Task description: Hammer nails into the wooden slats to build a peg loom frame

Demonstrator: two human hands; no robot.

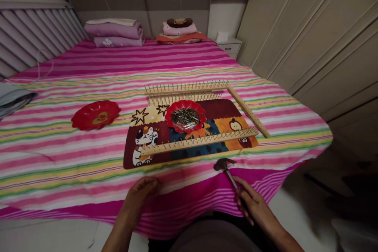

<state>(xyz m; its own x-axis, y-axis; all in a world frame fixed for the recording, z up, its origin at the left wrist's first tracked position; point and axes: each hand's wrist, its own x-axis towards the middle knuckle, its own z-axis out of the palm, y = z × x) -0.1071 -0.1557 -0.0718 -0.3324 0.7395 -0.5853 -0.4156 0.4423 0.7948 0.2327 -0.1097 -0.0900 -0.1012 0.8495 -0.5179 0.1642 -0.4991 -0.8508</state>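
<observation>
My right hand point(249, 199) grips the handle of a claw hammer point(225, 164), its head over the near edge of the bed. My left hand point(143, 189) is closed, fingers curled and pressed together near the bed's front edge; what it holds, if anything, is too small to make out. Beyond my hands a wooden strip point(189, 143) studded with a row of nails lies across a patterned mat point(191, 153). Behind it sits a red scalloped dish point(169, 118) filled with loose nails point(186, 119).
More nail-studded strips point(186, 91) lie behind the dish, meeting a side bar point(248, 111) at right. A second red dish point(96, 115) lies left on the striped bedspread point(59, 157). Folded bedding point(115, 31) rests by the headboard; a wardrobe point(319, 39) stands right.
</observation>
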